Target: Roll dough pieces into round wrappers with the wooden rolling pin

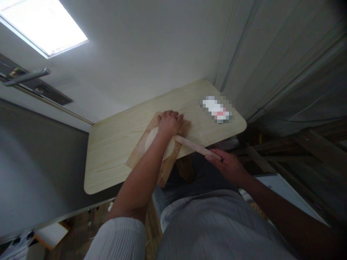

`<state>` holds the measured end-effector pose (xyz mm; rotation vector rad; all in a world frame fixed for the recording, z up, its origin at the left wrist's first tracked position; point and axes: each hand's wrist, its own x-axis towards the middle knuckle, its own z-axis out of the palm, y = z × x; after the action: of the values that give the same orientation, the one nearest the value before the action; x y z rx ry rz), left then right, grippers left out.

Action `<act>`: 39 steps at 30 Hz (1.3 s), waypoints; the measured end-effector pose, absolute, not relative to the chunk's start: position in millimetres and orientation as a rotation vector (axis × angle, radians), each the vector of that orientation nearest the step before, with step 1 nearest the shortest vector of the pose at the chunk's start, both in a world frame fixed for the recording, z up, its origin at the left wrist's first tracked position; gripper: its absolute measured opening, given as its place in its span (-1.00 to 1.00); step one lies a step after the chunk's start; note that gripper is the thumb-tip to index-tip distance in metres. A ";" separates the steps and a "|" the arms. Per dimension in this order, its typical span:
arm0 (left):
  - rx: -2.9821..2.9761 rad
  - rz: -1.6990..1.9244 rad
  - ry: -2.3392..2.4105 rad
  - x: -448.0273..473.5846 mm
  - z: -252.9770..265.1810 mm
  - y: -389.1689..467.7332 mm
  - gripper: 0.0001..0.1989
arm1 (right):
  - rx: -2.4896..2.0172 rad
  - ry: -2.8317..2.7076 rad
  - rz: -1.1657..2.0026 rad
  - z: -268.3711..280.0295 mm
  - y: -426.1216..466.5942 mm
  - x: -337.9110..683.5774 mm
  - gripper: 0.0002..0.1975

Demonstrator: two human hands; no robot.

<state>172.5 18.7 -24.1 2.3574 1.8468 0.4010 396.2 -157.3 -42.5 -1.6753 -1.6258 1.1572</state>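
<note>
A round, flat sheet of pale dough [151, 138] lies on a wooden board [137, 154], partly covered by my left forearm. My left hand [170, 123] rests palm down over the far part of the dough and board, its fingers stretched out and slightly bent. In my right hand [227, 165] is one end of a wooden rolling pin [199, 147], fingers wrapped round it. The pin slants up to the left, and its far end is beside my left wrist, at the dough's right edge. Whether that end touches the dough I cannot tell.
The board sits on a light wood table [108, 144] with rounded corners, its near corner jutting past the edge. A blurred-out white and red item [217, 109] lies at the right. Behind stands a white door with a metal handle [29, 76]. Wooden planks [260, 159] are at right.
</note>
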 end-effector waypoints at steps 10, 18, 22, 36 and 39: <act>2.403 0.237 1.900 187.9 -20.7 32.9 -0.53 | -1.682 -1.583 1.173 -48.0 -153.3 404.0 -0.51; 2.495 0.320 1.888 200.3 -25.9 40.0 -0.57 | -1.707 -1.554 1.206 -53.7 -151.7 408.7 -0.49; 2.481 0.347 1.896 200.0 -24.1 36.0 -0.57 | -1.702 -1.568 1.205 -55.9 -152.2 408.4 -0.49; 2.465 0.434 1.881 173.9 -20.3 2.6 -0.54 | -1.676 -1.603 1.203 -49.1 -157.3 399.2 -0.58; 2.459 0.433 1.891 167.4 -20.0 -9.0 -0.54 | -1.659 -1.632 1.184 -48.0 -158.5 396.8 -0.59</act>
<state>167.4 -9.0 -20.0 2.4586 1.8910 0.4332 396.8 -158.5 -48.0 -1.6593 -1.6317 1.1840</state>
